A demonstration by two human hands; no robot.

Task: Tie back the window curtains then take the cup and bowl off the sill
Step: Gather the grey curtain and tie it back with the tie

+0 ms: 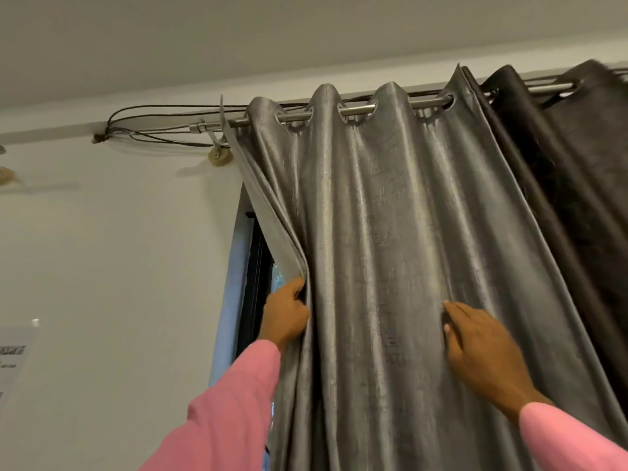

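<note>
Two arms in pink reached up from the bottom edge: L sleeve [224, 413] at centre-left, R sleeve [571, 440] in the lower R corner. L hand [287, 314] gripped the grey curtain [373, 232] by its L hem, fingers curled round the edge, holding that edge a little off the window frame [253, 294]. R hand [475, 341] lay flat on the front of the same curtain, approx. mid-panel, fingers straight and close together, pressing on the fabric and holding nothing. The hands were well apart, w/ several folds between them.

Grey curtain hung in deep vertical folds over most of the window. Only a thin strip of glass [277, 271] showed beside the L hand, and what lay past it was too blurred to tell. Just R of the grey panel, touching it, hung a darker curtain [560, 171], bunched in tight folds.

Higher up, both curtains hung by metal eyelets [292, 119] on a steel rod [360, 109]. Rod's L end sat in a bracket [204, 127] fixed to the wall [119, 249]. Thin dark cords [153, 113] looped from the bracket area to a spot on the wall further L. A sheet of paper [13, 355] was stuck low on the wall at far L, print unreadable. Ceiling [238, 35] ran pale above it all.
</note>
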